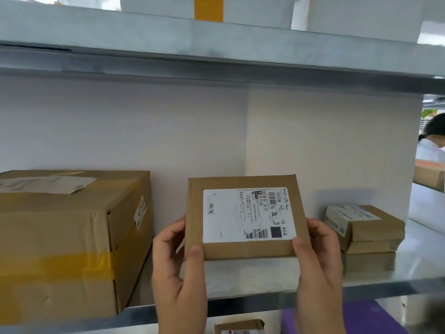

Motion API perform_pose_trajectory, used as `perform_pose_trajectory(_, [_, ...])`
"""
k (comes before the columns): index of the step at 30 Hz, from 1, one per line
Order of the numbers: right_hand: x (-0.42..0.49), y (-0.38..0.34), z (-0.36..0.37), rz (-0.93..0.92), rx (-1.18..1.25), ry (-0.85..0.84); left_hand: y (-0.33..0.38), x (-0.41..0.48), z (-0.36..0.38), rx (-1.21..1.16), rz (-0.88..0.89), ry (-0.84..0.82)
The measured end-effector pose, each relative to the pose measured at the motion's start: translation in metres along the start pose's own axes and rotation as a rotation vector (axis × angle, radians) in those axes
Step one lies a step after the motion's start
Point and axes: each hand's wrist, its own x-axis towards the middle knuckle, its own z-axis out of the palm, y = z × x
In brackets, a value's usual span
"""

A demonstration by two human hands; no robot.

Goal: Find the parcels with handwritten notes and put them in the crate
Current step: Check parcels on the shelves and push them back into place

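Your left hand (179, 268) and right hand (317, 263) pinch the parcel (243, 216) by its lower corners, thumbs on its face, holding it upright above the shelf (265, 278). Its label (248, 214) faces you. A carton (69, 239) sits left of the grip, stacked boxes (370, 237) right.

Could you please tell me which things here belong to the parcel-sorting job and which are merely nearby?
Job:
small held parcel, gripped by left hand and right hand
large taped box
stack of flat parcels
small parcel on the shelf below

Nearby:
metal shelf
white boxes overhead
purple object
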Motion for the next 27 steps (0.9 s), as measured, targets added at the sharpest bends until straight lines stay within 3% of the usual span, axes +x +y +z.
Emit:
perform_pose_trajectory(7, [0.002, 0.005, 0.012, 0.150, -0.082, 0.011, -0.007, 0.016, -0.010, 0.113, -0.215, -0.086])
perform_pose_trajectory(13, [0.014, 0.012, 0.013, 0.324, -0.164, -0.106, -0.001, 0.028, -0.007, 0.264, -0.413, -0.183])
perform_pose_trajectory(20, [0.035, 0.036, 0.006, 0.479, -0.198, -0.133, 0.004, 0.032, 0.004, 0.457, -0.452, -0.204])
perform_pose_trajectory(24, [0.047, 0.031, -0.004, 0.518, -0.198, -0.226, 0.005, 0.025, 0.016, 0.505, -0.479, -0.068])
perform_pose_trajectory(27, [0.057, 0.021, -0.016, 0.482, -0.216, -0.255, 0.010, 0.014, 0.034, 0.648, -0.289, 0.059])
